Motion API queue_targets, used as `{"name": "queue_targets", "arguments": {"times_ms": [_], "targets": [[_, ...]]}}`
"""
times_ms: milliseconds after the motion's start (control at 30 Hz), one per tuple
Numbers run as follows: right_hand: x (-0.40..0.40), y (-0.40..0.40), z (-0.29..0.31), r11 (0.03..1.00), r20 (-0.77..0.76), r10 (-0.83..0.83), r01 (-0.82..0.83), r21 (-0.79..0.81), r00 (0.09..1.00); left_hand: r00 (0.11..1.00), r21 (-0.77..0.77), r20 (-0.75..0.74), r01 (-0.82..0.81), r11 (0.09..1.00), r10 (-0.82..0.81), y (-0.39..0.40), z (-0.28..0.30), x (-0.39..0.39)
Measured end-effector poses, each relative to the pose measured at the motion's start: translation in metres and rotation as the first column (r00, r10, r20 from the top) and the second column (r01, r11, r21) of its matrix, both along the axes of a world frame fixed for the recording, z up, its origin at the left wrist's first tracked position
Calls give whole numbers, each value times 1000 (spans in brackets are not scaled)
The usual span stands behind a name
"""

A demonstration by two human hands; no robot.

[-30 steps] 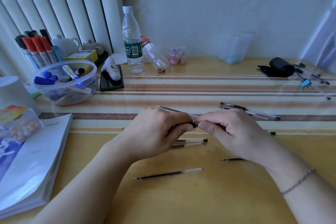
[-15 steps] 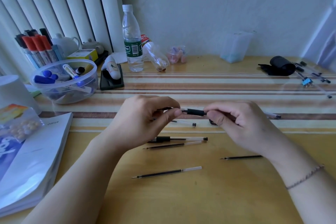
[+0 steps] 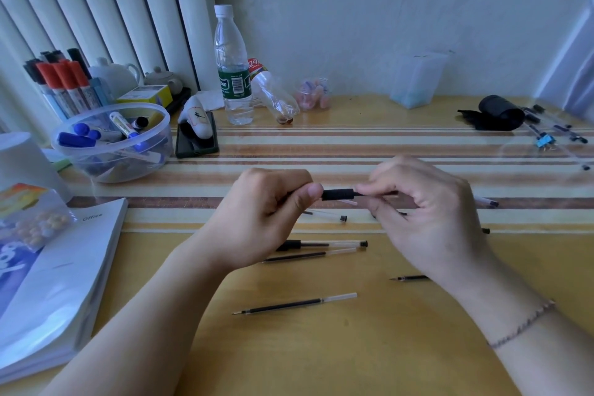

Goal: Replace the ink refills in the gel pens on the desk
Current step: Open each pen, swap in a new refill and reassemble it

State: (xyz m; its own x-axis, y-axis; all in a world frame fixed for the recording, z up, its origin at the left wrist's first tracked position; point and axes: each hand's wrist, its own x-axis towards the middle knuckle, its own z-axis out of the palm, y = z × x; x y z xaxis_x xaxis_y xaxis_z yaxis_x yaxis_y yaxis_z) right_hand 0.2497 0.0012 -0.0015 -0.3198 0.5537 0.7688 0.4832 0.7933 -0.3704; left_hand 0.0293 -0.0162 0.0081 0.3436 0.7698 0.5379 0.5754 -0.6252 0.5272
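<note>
The gel pen (image 3: 337,194) is lying level between both hands, above the desk (image 3: 321,347), its long axis running left to right. The left hand (image 3: 266,219) is gripping one end, thumb pressing by the black grip; the right hand (image 3: 427,212) is pinching the other end, probably the barrel or refill, though fingers are hiding the join. A loose refill (image 3: 294,303) is waiting nearest the body, well apart, with another pen (image 3: 321,244) lying just beneath the hands; nothing is blocking a straight pull apart

My left hand (image 3: 273,215) and right hand (image 3: 427,212) pinch a gel pen (image 3: 337,194) above the counter (image 3: 353,347); loose refill (image 3: 294,304) lies below.
</note>
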Motion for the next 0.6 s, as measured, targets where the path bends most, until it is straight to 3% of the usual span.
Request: {"name": "queue_targets", "arguments": {"times_ms": [167,333,433,600], "targets": [[-4,-5,1,986,215,-106,130,-103,971,999,9,45,-14,1000,13,-3,3,-5],[-26,-19,-8,990,98,10,4,-138,995,970,-185,224,143,972,-100,-1,9,-18],[-30,-19,-9,983,51,36,-27,-182,998,971,-223,225,128,966,-77,2,11,-22],[-27,-17,-9,984,5,-78,77,-162,997,986,-234,163,82,969,-44,6,8,-19]]}}
